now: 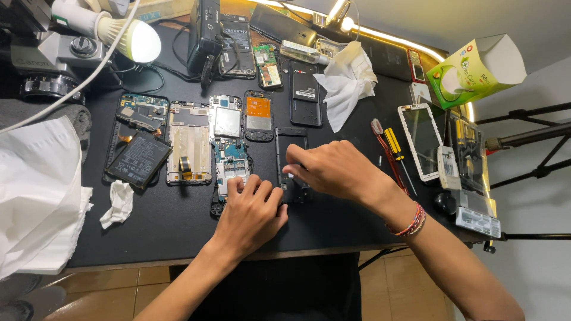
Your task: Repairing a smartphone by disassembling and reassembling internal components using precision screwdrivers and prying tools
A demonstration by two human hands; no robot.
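Both hands work over a black phone frame (pixel 290 142) lying on the black table (pixel 166 226). My left hand (pixel 253 211) rests beside the frame's lower left edge, fingertips touching it and the blue circuit board (pixel 229 166). My right hand (pixel 330 169) covers the frame's lower half, thumb and forefinger pinched on something small and pale; what it is I cannot tell. A beaded bracelet (pixel 410 221) is on my right wrist.
Several opened phones, boards and a black battery (pixel 140 159) lie in rows to the left. Red and yellow screwdrivers (pixel 389 151), a white phone (pixel 421 139), crumpled tissues (pixel 348 80), a green carton (pixel 476 68), a lit bulb (pixel 140 40) and a camera (pixel 47 59) surround them.
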